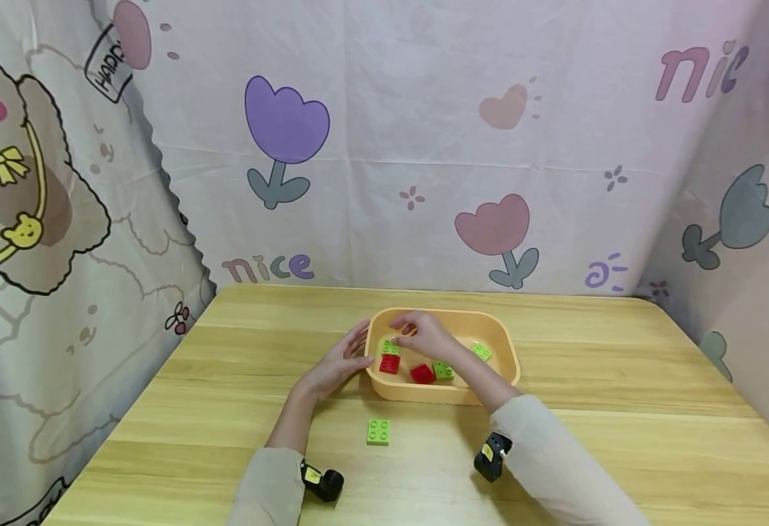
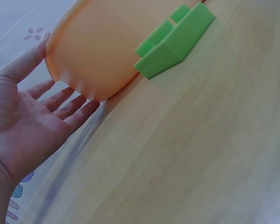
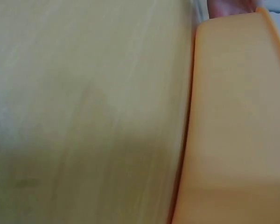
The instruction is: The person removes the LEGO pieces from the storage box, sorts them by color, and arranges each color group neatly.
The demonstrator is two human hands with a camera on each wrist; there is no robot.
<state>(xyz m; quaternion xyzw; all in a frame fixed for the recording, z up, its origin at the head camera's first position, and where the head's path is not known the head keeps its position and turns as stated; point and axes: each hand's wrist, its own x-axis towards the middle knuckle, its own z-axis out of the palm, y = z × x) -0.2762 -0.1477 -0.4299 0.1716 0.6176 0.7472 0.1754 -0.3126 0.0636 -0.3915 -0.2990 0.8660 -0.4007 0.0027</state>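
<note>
My left hand [image 1: 338,367] rests against the left end of an orange plastic bin [image 1: 444,394]. In the left wrist view its straight fingers [image 2: 65,109] touch the bin's outer wall, with the thumb up by the rim. Inside the bin, my right hand [image 1: 427,337] reaches over the left end, thumb and fingers apart just above a green toy brick [image 1: 389,348]. A red brick [image 1: 389,364] lies right beside that one. Another red brick [image 1: 422,374] and a green brick [image 1: 443,371] sit near the front wall. The right wrist view shows mostly the bin's side [image 3: 238,116]; the right hand is out of it.
One four-stud green brick [image 1: 379,432] lies on the wooden table [image 1: 621,394] in front of the bin. A further green brick [image 1: 480,352] is in the bin's right part, beyond my right forearm. A printed curtain [image 1: 391,109] hangs behind the table.
</note>
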